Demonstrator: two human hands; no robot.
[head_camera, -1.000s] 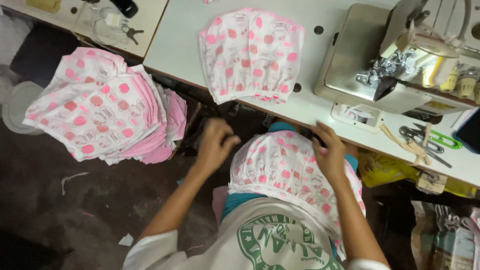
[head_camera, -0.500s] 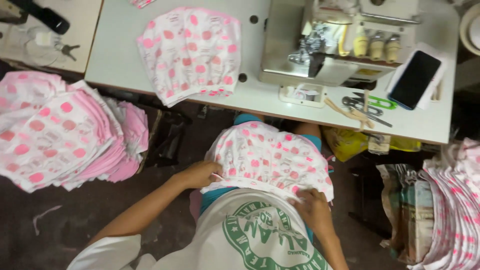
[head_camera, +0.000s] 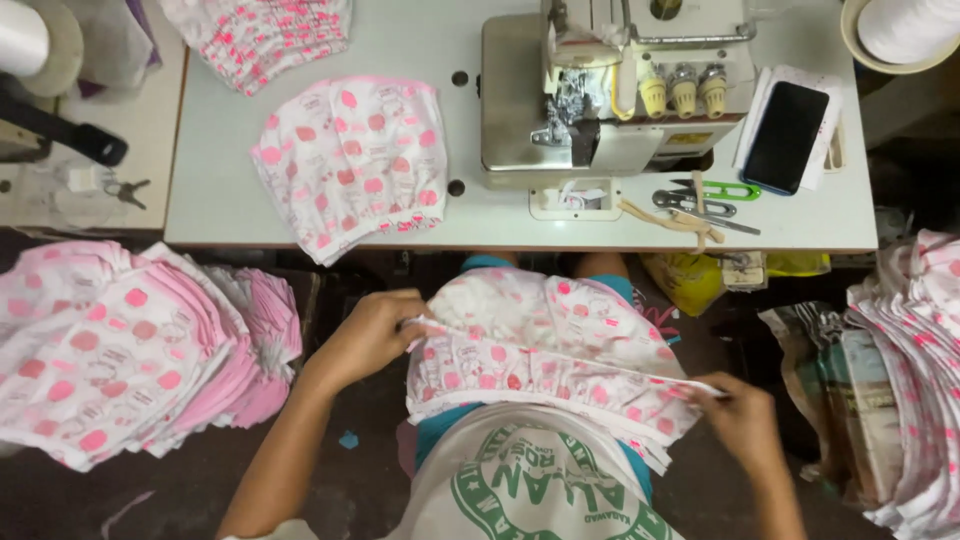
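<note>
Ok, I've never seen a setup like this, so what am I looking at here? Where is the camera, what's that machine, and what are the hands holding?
The camera sits on the person's head and looks straight down, so you see their own two arms from above. The left hand and the right hand each grip an edge of a white fabric piece with pink spots, stretched across the lap.

Above that is a pale worktable. On it stands a sewing machine with thread cones. Beside it lie a dark phone, small green-handled snips, and two more spotted fabric pieces.

Below table level, a stack of the same spotted pieces lies at the left side of the picture, and another stack at the right edge.
</note>
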